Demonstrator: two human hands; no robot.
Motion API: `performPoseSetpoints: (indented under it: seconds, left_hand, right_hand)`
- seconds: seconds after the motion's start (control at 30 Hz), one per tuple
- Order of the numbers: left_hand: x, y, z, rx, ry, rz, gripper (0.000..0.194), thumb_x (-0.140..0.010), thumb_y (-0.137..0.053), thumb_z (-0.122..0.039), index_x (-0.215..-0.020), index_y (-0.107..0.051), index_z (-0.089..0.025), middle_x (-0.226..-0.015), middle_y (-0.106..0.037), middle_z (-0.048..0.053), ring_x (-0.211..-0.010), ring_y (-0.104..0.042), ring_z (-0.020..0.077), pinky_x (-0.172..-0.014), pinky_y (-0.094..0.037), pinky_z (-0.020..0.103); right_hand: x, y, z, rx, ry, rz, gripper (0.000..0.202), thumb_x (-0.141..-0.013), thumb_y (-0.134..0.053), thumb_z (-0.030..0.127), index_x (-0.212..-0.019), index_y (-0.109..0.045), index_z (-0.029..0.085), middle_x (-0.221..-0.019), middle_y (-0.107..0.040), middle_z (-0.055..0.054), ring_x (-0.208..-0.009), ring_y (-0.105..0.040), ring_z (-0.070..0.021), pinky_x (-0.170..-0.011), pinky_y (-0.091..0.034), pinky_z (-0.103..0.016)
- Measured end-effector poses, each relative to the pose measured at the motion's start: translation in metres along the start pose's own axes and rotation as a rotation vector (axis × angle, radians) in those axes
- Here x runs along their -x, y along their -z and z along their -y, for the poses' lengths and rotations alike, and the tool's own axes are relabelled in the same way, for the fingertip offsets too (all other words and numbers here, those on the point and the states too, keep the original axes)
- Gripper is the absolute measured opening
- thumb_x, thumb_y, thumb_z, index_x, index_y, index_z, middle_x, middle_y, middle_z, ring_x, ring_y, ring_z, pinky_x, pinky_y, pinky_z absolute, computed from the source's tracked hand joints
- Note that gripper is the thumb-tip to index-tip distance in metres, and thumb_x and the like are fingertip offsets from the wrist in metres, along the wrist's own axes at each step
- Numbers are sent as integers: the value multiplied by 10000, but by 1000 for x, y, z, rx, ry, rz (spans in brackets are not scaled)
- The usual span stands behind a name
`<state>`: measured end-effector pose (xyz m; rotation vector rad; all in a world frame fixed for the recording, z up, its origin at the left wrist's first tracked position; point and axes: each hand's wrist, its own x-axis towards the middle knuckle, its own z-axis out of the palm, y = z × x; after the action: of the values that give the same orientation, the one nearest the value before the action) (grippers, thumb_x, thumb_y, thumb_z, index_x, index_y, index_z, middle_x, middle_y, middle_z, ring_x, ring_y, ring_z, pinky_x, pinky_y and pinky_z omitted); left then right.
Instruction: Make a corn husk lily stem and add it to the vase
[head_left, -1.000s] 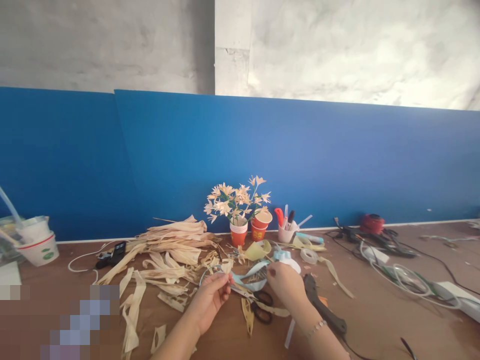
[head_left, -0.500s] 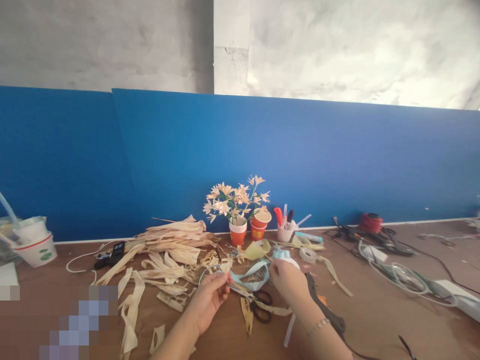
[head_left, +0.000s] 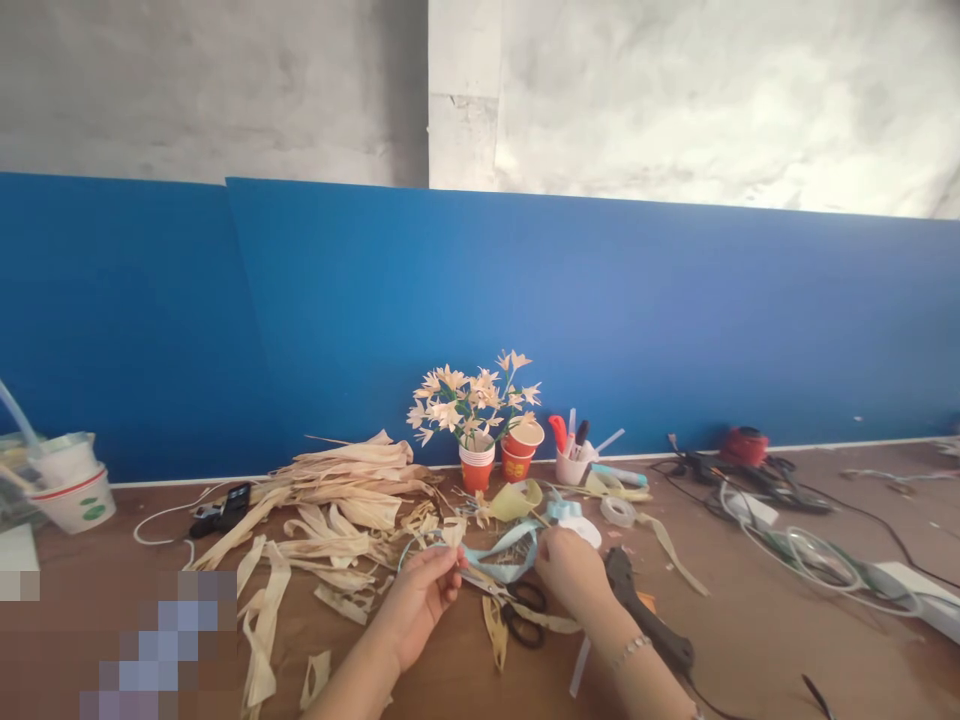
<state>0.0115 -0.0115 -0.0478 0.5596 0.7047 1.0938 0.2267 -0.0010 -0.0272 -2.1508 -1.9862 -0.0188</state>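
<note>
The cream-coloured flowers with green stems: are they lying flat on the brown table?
No, the flowers spread out on their stems above a white-rimmed stack of red paper cups, in front of the blue panel.

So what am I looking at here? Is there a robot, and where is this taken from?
No robot: these are a person's own bare hands, seen by a camera worn on the head, looking forward and down.

On the brown table lie dry, pale strips, black-handled scissors and a dark tool. Behind them, pale flowers stand in red paper cups before a blue panel.

The left hand pinches a small pale piece. The right hand's fingers are curled; I can't tell whether they hold anything.
</note>
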Motion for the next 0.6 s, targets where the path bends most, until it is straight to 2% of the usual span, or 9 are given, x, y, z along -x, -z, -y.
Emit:
performPoseSetpoints:
  seconds: [0.1, 0.17, 0.27, 0.33, 0.4, 0.5, 0.6]
  left_hand:
    - [0, 0, 0, 2, 4, 1, 164, -647, -772, -187, -755, -688, -98, -722, -661, 43, -554, -551, 47, -484, -427, 125]
    - [0, -1, 0, 4, 8, -1, 180, -632, -783, -194, -750, -685, -99, -718, -658, 41, -551, -545, 46, -473, -409, 124]
    - [0, -2, 0, -8, 11, -6, 215, -606, -797, -209, -750, -678, -103, -720, -654, 37, -554, -539, 47, -463, -377, 125]
    - [0, -3, 1, -39, 4, -1, 226, -601, -799, -221, -748, -669, -109, -729, -655, 36, -561, -538, 49, -469, -361, 131]
    - [1, -4, 3, -94, -15, 25, 221, -615, -787, -244, -739, -657, -116, -741, -656, 35, -565, -535, 52, -483, -352, 141]
    - [3, -7, 5, -199, -62, 71, 214, -651, -755, -291, -702, -632, -123, -748, -650, 31, -552, -513, 52, -498, -329, 160]
    - [3, -10, 6, -300, -105, 82, 253, -650, -740, -343, -681, -620, -122, -723, -641, 32, -535, -495, 60, -488, -292, 181]
  right_hand:
    - [-1, 0, 0, -15, 7, -28, 185, -711, -462, 96, -661, -635, 137, -725, -670, -117, -743, -620, -234, -600, -357, -279]
    - [-1, 1, 0, -58, 39, -104, 181, -745, -446, 120, -702, -620, 149, -777, -667, -102, -795, -606, -227, -659, -378, -288]
    - [-1, 0, 0, -314, 157, -319, 144, -776, -444, 176, -764, -587, 173, -836, -652, -74, -814, -584, -204, -724, -398, -294]
    - [0, -2, 4, -582, 175, -396, 110, -780, -472, 235, -781, -568, 181, -790, -645, -61, -705, -574, -184, -668, -416, -290]
    - [2, -2, 10, -864, 123, -332, 143, -807, -468, 317, -797, -530, 188, -729, -634, -45, -559, -531, -150, -550, -408, -270]
    - [8, 0, 25, -1213, 114, -93, 194, -840, -433, 394, -786, -439, 208, -609, -577, 13, -413, -427, -100, -408, -326, -220]
    - [16, 4, 39, -1299, 211, 60, 172, -807, -503, 366, -797, -436, 208, -544, -482, 68, -444, -426, -91, -437, -321, -200]
